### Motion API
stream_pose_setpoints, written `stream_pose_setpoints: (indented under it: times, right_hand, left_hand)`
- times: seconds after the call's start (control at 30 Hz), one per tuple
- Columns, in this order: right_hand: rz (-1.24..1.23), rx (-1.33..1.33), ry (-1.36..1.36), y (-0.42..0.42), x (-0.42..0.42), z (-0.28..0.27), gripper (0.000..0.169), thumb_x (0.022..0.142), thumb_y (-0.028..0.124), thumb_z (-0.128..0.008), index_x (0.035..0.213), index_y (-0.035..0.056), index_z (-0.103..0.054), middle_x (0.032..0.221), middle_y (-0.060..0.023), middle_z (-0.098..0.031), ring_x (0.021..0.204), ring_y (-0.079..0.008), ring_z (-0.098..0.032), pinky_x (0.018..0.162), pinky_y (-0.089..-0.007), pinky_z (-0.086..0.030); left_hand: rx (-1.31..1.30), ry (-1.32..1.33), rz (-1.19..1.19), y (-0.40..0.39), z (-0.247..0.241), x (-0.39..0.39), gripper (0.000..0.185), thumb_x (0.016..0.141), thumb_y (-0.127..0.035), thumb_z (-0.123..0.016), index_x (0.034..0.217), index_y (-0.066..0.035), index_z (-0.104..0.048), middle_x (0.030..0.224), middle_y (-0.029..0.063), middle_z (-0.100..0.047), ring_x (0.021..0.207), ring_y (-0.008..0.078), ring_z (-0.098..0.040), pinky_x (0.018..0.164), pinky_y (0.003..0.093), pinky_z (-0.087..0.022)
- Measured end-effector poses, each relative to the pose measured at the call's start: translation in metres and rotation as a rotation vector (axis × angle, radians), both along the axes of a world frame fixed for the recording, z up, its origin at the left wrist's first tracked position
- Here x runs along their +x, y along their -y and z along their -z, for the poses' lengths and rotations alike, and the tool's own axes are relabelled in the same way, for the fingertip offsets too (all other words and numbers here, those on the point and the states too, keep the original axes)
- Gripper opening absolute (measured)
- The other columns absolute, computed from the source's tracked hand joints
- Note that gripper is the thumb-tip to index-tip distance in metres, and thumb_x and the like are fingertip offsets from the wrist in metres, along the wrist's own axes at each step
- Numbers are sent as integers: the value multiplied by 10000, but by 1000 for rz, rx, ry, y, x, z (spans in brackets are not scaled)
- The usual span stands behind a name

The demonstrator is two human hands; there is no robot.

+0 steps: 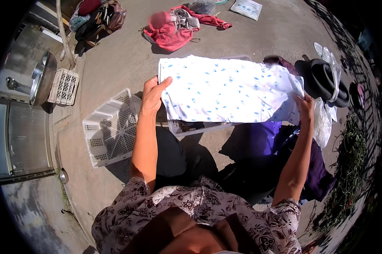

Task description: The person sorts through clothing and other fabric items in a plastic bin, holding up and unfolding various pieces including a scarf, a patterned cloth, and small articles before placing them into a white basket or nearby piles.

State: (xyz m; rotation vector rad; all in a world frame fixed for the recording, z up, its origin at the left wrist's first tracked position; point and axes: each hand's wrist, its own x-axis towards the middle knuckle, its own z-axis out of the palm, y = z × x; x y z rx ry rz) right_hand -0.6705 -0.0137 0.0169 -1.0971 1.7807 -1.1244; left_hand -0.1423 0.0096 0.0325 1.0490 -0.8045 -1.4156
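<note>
A white cloth printed with small blue and pink figures (222,90) is stretched out flat in front of me, held at both ends. My left hand (153,93) grips its left edge, the thumb lying on top. At its right edge, my right hand (305,104) pinches the cloth, with the fingers partly behind it. Beneath the cloth is a white plastic crate (203,130), mostly covered, with dark items partly visible inside. To the left of it, by my left forearm, stands a white slatted plastic basket (114,130), lit by the sun.
A red and grey garment (175,28) lies on the concrete beyond the cloth. A purple bag (265,136) and dark clothing (319,171) are at my right, near black rounded items (327,82) and a clear plastic bag (322,123). A smaller crate (65,86) and metal basin (46,79) stand left.
</note>
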Motion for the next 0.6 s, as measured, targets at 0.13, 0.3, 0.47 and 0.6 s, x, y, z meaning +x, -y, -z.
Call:
stream_pose_setpoints:
  times: [0.13,0.3,0.47,0.6]
  right_hand:
    - [-17,66,33,-9,-14,14,335,827,208,-717,1030,-55,-675,827,-46,-673,669,-105,-604,620,-229,-469]
    - [-63,99,-51,-22,-21,31,351,858,251,-689,1057,-37,-667,844,-23,-659,700,-96,-584,639,-226,-459]
    - [-130,85,-62,-25,-43,71,337,869,234,-680,1067,-38,-658,875,-17,-649,736,-94,-574,663,-216,-453]
    - [-139,117,173,-27,-21,66,338,897,203,-632,1134,-37,-621,929,-30,-645,780,-98,-580,689,-217,-455]
  left_hand:
    - [39,-3,-19,-3,2,6,280,878,-163,-682,1042,56,-626,936,96,-680,805,127,-648,723,257,-517]
    - [42,115,-1,-1,8,3,327,914,-245,-641,1056,50,-624,929,85,-677,786,110,-633,714,238,-501]
    - [91,90,46,2,13,-2,390,948,-292,-588,1138,48,-581,1024,81,-660,878,118,-628,784,258,-501]
    - [131,-30,95,-1,10,-4,444,962,-310,-559,1219,52,-530,1119,100,-628,986,152,-614,858,294,-500]
